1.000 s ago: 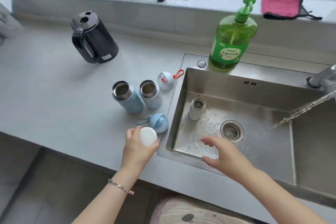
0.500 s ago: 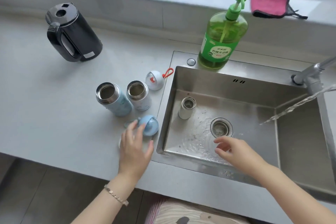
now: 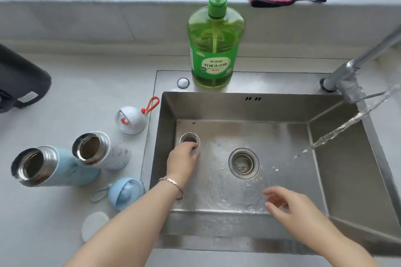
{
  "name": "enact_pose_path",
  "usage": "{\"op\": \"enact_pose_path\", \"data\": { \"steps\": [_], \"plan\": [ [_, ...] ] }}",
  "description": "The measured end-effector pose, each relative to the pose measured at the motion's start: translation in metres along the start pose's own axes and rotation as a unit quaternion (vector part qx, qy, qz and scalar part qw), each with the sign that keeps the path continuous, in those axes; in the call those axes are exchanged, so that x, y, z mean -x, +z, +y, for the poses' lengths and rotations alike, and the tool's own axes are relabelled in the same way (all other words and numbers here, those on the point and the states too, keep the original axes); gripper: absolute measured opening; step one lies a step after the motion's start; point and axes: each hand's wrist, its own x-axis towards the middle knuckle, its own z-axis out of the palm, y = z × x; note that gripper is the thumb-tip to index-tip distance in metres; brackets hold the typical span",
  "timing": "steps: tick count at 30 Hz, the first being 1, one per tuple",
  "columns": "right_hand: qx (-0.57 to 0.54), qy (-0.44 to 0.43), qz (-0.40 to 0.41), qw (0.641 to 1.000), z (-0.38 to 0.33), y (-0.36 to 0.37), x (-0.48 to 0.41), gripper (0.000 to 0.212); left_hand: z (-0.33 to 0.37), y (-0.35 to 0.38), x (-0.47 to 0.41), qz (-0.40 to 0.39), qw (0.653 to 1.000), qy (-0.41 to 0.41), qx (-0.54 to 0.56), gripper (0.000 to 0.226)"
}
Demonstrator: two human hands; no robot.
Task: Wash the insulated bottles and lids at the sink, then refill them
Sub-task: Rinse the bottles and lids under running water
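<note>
Bright daylight, soft shadows, warped edges

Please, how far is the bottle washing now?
Done: lids are off; the white dome lid, blue dome lid and flat white round lid lie on the grey counter. In hand: the left hand grips the small steel bottle in the steel sink, tap water running; the right hand hovers open. Left: the light-blue steel bottle and white steel bottle wait open on the counter; refilling remains.

Two bottles [image 3: 71, 162] stand left of the sink [image 3: 260, 106].
</note>
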Motion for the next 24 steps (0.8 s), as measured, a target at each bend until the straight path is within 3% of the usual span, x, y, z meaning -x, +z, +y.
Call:
{"op": "enact_pose_path", "data": {
  "steps": [4, 7, 10, 17, 21, 24],
  "plan": [
    [0.0, 0.021, -0.013, 1.0, 0.017, -0.003, -0.003, 0.018, -0.001, 0.004, -0.005, 0.039, 0.999, 0.012, -0.02, 0.022],
    [0.003, 0.029, -0.012, 1.0, 0.027, -0.012, -0.001, 0.019, -0.006, 0.002, 0.0, 0.036, 0.996, 0.055, -0.064, 0.017],
    [-0.002, 0.034, -0.014, 0.999, 0.033, -0.025, 0.002, 0.024, 0.0, -0.004, 0.012, 0.033, 0.997, 0.043, -0.063, 0.014],
    [-0.036, 0.02, 0.006, 0.999, 0.043, -0.056, 0.012, 0.024, 0.092, -0.04, 0.078, 0.079, 0.991, 0.003, 0.112, 0.013],
    [-0.168, 0.05, 0.027, 0.984, 0.042, -0.071, 0.012, 0.033, 0.148, -0.054, 0.116, 0.099, 0.969, 0.01, 0.227, 0.017],
    [-0.389, 0.108, -0.003, 0.915, 0.041, -0.084, 0.009, 0.046, 0.18, -0.048, 0.122, 0.096, 0.939, -0.024, 0.33, 0.018]
  ]
}}
